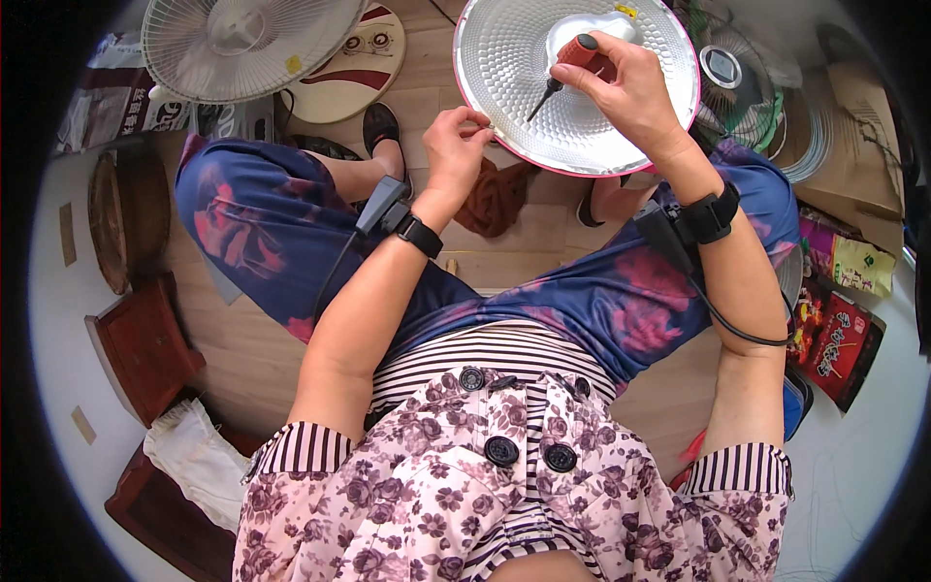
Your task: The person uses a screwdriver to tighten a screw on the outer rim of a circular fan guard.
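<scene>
While gripping the red-handled screwdriver (579, 49) aslant over the silver dish (572, 118), far and right of centre, with the right hand (635, 95), pinching at its near-left edge with the left hand (454, 147); cannot tell whether around anything small. Apparently midway through screw work; likely calls for steadying that edge and aligning the tip.

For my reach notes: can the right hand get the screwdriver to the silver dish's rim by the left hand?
Probably yes: the right hand holds the screwdriver over the silver dish, tip toward the left hand, and nothing shows in between.
</scene>
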{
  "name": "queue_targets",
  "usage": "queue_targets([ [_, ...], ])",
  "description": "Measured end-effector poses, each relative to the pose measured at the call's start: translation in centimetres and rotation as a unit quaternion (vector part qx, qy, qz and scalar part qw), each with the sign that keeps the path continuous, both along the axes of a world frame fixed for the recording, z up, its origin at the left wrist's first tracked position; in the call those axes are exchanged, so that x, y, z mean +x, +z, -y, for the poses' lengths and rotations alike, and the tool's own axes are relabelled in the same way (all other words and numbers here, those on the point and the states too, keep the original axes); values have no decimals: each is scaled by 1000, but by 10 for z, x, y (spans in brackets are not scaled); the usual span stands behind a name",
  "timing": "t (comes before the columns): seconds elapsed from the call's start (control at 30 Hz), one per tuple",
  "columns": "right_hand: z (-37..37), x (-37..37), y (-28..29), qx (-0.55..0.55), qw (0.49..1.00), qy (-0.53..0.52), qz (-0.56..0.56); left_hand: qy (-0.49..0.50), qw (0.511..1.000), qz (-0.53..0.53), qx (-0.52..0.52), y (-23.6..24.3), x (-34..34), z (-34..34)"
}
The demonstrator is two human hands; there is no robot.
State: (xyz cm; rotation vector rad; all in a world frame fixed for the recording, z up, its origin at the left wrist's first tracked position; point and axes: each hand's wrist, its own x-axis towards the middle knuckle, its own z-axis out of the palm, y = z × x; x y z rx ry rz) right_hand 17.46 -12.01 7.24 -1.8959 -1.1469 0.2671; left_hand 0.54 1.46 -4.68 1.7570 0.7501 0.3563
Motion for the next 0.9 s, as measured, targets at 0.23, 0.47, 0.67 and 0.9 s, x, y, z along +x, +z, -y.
queue_targets([
  [0.23, 9, 1, -2, -8, 1000, -3, -22, 5, 999, -17, -30, -10, 2, -2],
  [0.47, 10, 2, -6, 5, 1000, -4, -25, -2, 999, -3, -36, -14, 2, -2],
  [0.67, 11, 2, -2, 17, 999, -12, -28, 35, 992, 11, -121, -7, 5, -12],
  [0.9, 18, 0, 7, 58, 978, -69, -187, 153, 974, -38, -163, 9, 10, -69],
])
